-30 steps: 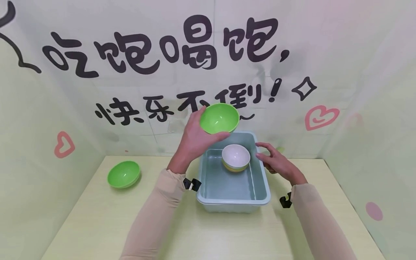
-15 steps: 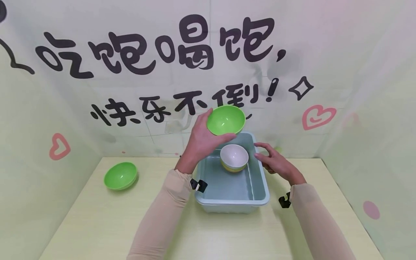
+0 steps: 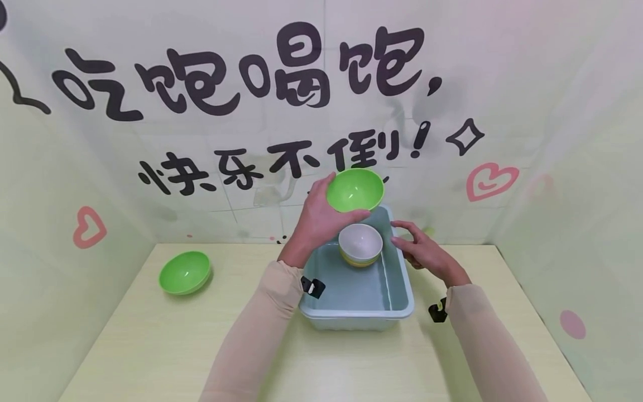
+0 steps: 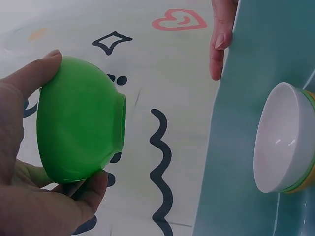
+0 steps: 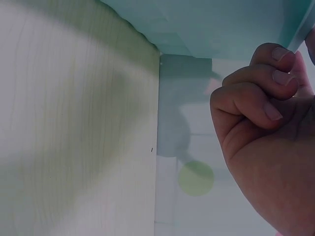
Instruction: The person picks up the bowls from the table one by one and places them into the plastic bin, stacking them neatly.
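My left hand [image 3: 324, 218] grips a green bowl [image 3: 355, 190] by its side, thumb at the near edge and fingers on the far side. The bowl is raised over the back of a blue-grey plastic tub [image 3: 346, 314], its inside tilted towards the head camera. In the left wrist view the underside and foot ring of the green bowl [image 4: 81, 120] show. Inside the tub a white bowl [image 3: 360, 241] sits nested on green and yellow ones. My right hand [image 3: 424, 248] holds the tub's right rim with thumb and index finger, its other fingers [image 5: 251, 101] curled beside the wall.
A second green bowl [image 3: 185, 272] stands upright on the pale wooden table [image 3: 150, 346], left of the tub. A printed backdrop [image 3: 241, 111] with black lettering rises behind the table's rear edge, with sheet walls on both sides.
My left hand has brought the green bowl rightwards and slightly down, over the back of the tub. The right hand keeps its place at the rim. The head view has shifted slightly.
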`<state>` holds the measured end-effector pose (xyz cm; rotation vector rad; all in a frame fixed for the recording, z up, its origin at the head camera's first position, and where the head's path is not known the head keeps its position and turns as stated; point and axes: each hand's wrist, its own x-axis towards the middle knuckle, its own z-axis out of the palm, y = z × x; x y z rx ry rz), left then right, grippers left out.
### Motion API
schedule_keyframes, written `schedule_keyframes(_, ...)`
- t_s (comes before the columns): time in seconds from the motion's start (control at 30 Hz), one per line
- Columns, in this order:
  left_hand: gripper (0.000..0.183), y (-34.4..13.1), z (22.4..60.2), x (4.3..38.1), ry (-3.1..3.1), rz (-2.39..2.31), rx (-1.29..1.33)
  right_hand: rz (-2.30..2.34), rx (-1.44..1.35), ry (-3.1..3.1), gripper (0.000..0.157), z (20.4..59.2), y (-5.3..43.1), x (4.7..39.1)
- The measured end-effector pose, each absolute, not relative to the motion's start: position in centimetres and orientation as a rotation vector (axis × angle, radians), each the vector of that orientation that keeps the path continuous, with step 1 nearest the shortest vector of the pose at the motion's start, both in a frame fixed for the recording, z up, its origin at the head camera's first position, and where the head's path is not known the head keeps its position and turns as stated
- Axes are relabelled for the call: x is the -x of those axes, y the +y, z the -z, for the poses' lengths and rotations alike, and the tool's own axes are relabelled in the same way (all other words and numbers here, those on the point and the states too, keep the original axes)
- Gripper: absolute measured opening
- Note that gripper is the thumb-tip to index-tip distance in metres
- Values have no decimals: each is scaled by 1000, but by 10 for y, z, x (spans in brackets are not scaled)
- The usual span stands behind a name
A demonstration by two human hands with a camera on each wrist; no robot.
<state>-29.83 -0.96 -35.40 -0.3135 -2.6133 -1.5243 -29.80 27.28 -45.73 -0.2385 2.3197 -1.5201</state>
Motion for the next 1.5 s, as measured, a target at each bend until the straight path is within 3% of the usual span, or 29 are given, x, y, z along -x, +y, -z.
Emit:
schedule_keyframes(0.47,115,0,374,312,-2692,1486,282,1540,215,2302,60,464,269,298)
schedule_keyframes(1.07,106,6,397,321,-2756,1338,364,1539,191,2303,58,462,270,300)
schedule_keyframes(1.27,91,7,401,324,-2736,1373,408,1534,197,2321,58,462,271,299)
schedule_keyframes(1.5,96,9,404,325,-2802,1346,407,1548,204,2310,58,462,272,297)
